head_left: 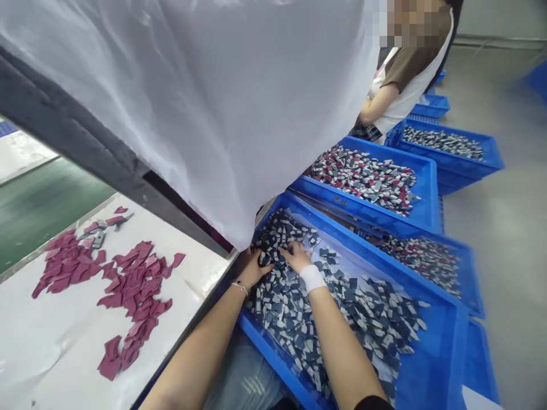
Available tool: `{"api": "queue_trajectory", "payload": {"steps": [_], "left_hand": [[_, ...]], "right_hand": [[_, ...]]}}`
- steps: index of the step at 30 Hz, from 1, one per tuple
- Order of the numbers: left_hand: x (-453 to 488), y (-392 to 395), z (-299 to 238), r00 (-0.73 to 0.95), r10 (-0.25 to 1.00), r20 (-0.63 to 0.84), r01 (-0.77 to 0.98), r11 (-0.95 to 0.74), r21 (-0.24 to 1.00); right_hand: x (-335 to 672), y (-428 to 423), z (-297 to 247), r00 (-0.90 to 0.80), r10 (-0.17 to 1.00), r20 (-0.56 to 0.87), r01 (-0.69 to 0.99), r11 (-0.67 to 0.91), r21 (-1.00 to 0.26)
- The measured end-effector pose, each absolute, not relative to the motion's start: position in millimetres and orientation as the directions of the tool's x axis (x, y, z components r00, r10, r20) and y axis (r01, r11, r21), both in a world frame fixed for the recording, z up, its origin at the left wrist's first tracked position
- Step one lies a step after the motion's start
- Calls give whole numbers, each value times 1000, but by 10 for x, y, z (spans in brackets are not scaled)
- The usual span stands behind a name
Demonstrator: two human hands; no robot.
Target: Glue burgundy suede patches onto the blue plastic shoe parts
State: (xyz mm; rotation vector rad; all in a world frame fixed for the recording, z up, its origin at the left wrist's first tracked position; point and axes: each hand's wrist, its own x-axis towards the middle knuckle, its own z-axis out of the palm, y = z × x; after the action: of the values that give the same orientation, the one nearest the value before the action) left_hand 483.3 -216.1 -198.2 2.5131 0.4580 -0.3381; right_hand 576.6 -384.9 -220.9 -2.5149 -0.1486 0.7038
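A blue plastic bin (444,336) in front of me is filled with small dark blue and grey flat pieces (363,310). My left hand (252,267), with a thin bracelet at the wrist, rests at the bin's near-left corner with fingers curled into the pieces. My right hand (296,255), with a white band on the wrist, lies on the pile beside it, fingers bent down among the pieces. What the fingers hold is hidden.
A white sheet (222,102) hangs over the bin's far end. On the left a white table (55,336) bears scattered maroon pieces (132,285). Further blue bins (421,188) of mixed pieces stand behind. Another person (405,74) stands at the far bins.
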Motion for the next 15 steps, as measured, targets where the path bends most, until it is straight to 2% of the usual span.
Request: {"api": "queue_trajectory", "payload": {"steps": [7,12,15], "left_hand": [[4836,-2221,-1943,898,148,-414,385,-718,580],[4832,-2149,-1849,884,-8,-467,346,-661,666],[4785,-2112,-1834,872,-51,-487,346,-639,687]], "right_hand": [[5658,-3899,-2200,827,309,-470,-4,-832,-555],[5479,-4087,-2144,767,417,-487,44,-792,-609],[5477,-4081,-2180,734,459,-500,56,-775,-629]]}}
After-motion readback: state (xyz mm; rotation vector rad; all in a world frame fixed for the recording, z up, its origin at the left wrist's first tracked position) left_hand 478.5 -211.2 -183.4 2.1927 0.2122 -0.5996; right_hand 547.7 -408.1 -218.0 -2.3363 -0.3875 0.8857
